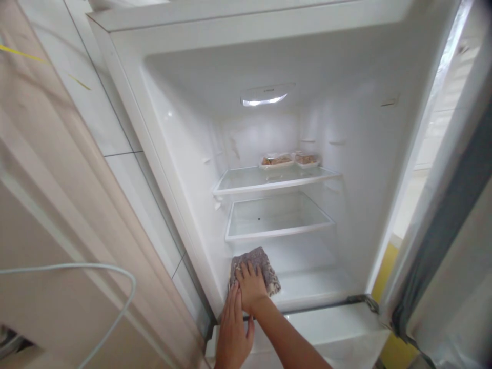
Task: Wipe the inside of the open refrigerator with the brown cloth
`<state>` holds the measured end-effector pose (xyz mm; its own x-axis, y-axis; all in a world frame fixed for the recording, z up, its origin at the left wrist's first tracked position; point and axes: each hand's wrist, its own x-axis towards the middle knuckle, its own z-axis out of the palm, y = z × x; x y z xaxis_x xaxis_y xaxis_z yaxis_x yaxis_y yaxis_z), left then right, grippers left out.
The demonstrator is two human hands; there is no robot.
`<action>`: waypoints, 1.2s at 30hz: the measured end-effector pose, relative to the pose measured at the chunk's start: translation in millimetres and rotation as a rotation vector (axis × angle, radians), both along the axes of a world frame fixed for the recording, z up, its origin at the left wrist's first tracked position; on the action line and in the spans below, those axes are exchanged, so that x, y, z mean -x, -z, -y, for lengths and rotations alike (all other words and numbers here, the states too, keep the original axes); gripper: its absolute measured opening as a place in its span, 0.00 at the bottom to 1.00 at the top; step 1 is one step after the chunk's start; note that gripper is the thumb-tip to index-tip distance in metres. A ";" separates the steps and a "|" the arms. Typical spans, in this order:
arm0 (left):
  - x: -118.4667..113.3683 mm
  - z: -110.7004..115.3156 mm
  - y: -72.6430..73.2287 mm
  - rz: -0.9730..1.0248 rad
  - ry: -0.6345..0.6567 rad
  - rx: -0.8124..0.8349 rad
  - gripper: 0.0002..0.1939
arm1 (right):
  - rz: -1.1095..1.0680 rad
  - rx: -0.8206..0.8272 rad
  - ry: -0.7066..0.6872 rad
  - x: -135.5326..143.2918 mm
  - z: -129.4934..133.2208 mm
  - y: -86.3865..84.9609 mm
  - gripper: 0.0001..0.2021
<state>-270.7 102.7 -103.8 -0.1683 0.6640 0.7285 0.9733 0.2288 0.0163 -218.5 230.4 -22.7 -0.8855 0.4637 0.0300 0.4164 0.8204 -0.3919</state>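
Note:
A folded grey cloth (257, 256) with a patterned edge lies at the front left of the fridge's bottom floor, against the left wall. My right hand (251, 289) rests flat on top of it, fingers stretched out and slightly apart. Just below and to the left is my left hand (234, 325), its fingers extended and the thumb apart. Its fingertips reach the cloth's lower left edge, near the fridge's front rim; whether they touch the cloth I cannot tell.
Above the cloth are two glass shelves, a lower one (280, 212) and an upper one (246, 179). Two wrapped food trays (277, 161) sit on the upper shelf. The fridge door (453, 246) stands open at right. A white cable (130, 287) hangs at left.

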 end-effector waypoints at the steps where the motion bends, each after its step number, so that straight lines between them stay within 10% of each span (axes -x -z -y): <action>1: -0.5 0.5 -0.1 0.004 -0.003 -0.002 0.38 | -0.006 -0.005 -0.003 1.3 0.8 -0.5 0.32; 12: 5.8 5.2 -3.7 -0.124 0.024 0.079 0.33 | -0.053 -0.064 0.174 -45.1 -16.9 3.7 0.29; 26: 10.1 -1.3 -1.3 -0.243 0.055 0.024 0.27 | -0.123 -0.363 0.527 -198.4 -103.7 40.0 0.24; 36: 9.9 -12.7 8.9 -0.150 0.068 -0.007 0.29 | 0.001 -0.257 0.519 -181.5 -95.5 35.2 0.32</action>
<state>-280.7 115.4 -112.6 -0.0124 0.6648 0.7470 0.9781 0.1631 -0.1290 -37.0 326.0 -58.0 -0.5442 0.8151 0.1986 0.7897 0.5776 -0.2065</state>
